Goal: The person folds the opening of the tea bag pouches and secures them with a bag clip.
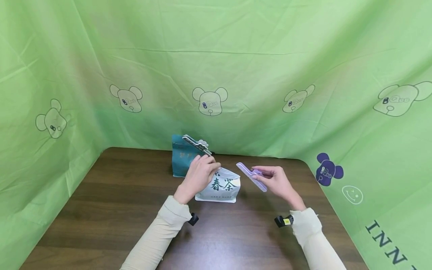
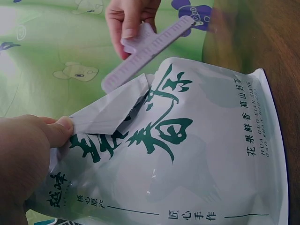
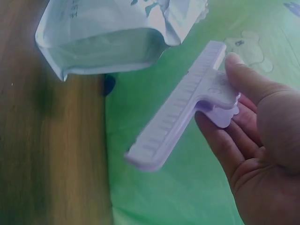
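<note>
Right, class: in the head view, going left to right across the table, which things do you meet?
Teal bag with a white clip on its top → left hand → white tea bag → purple clip → right hand.

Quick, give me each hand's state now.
Left hand: pinching the folded top of the white tea bag.
Right hand: pinching the purple clip.

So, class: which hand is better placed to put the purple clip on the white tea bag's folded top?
Probably the right hand: it already pinches the purple clip beside the white tea bag, while the left hand holds the fold.
</note>
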Demonstrator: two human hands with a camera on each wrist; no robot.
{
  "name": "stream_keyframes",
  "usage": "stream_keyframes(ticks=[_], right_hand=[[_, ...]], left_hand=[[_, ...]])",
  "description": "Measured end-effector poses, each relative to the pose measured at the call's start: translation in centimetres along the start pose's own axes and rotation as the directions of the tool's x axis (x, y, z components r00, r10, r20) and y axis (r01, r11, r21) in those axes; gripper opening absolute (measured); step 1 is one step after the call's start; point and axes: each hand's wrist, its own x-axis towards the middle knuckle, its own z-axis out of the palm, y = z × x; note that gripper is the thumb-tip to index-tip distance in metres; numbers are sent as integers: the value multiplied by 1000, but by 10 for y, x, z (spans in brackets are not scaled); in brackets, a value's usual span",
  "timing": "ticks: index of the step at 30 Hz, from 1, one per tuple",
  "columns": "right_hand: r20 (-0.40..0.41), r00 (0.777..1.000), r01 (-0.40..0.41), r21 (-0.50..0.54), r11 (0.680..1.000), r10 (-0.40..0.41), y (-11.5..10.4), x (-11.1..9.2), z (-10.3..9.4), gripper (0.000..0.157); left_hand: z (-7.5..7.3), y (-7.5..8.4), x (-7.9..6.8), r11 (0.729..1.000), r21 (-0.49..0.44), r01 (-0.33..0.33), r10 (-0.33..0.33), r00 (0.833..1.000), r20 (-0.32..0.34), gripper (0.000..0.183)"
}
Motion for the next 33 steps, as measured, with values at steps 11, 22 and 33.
stream_keyframes(ticks=[11, 22, 33], right_hand=[[-26, 997, 66, 1, 998, -66, -15, -1, 10, 29], [-41, 989, 135, -91, 987, -139, -16, -4, 13, 24], [-20, 992, 119, -185, 975, -124, -23, -8, 13, 22]], left_hand=[[1, -1, 0, 1000, -2, -7, 7, 1000, -15, 13], [-1, 1, -1, 1000, -3, -9, 9, 1000, -13, 13], [-2, 0, -1, 1000, -14, 0, 0, 1000, -3, 13]])
